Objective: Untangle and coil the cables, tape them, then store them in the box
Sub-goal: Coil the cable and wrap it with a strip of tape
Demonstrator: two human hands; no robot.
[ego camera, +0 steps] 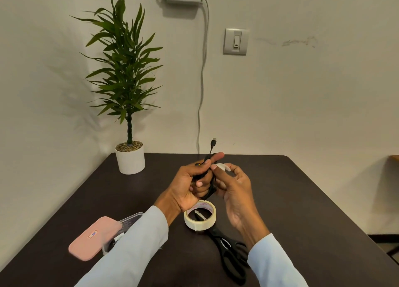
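Now left hand [190, 183] grips coiled cable [210, 178]; right hand [235, 189] pinches tape strip [222, 166].

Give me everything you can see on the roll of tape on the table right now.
The roll of tape is a cream, paper-like masking tape ring with red print on the inside of its core. It lies flat on the dark table, below the raised hands, with a short loose end showing at its near edge. The tip of the black scissors reaches into its hole, blades passing under its near rim. Neither hand touches it.
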